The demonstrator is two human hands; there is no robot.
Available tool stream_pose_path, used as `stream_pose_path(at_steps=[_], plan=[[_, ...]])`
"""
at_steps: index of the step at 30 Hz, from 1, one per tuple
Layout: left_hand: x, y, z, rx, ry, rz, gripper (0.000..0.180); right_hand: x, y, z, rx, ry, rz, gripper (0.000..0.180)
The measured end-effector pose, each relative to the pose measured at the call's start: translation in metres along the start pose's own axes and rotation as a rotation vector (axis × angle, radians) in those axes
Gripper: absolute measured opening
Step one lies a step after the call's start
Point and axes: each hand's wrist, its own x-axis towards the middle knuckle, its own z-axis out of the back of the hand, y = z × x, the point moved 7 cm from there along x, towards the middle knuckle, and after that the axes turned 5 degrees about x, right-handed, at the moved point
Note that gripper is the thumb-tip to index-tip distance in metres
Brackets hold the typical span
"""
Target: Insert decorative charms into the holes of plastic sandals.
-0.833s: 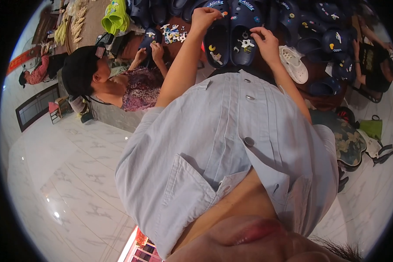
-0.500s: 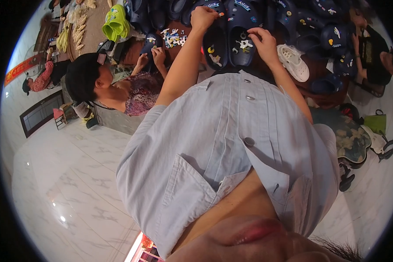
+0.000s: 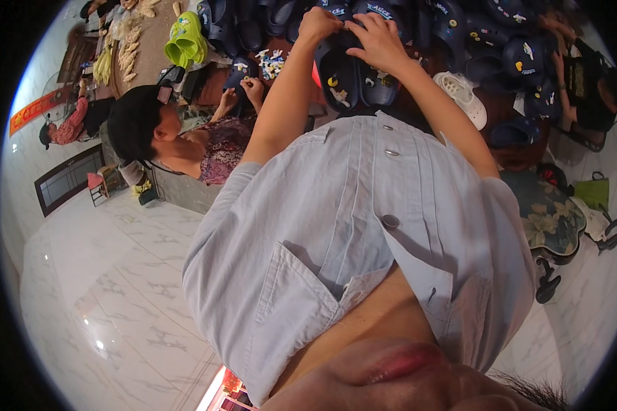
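Up at the top, both hands pinch the heel end of a dark navy foam clog with small charms: left hand clenched, right hand with fingers spread over it. A twin clog lies touching just beside; a tug could probably knock it, or pop a charm off.

A pair of clogs lies on the table ahead, both hands on its far end. A white clog sits just right. A seated person is at the left.
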Motion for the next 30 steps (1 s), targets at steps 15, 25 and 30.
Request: stream_pose_path(at_steps=[15, 25, 30], plan=[[0.006, 0.027, -0.012, -0.090, -0.023, -0.065, 0.022, 0.007, 0.000, -0.031, -0.064, 0.194, -0.053, 0.065], [-0.076, -0.001, 0.022, 0.142, -0.279, -0.287, 0.039, 0.013, -0.013, -0.036, 0.001, 0.278, -0.069, 0.071], [-0.105, -0.014, 0.014, 0.275, -0.353, -0.503, 0.036, 0.018, -0.031, -0.041, 0.117, 0.378, -0.107, 0.061]])
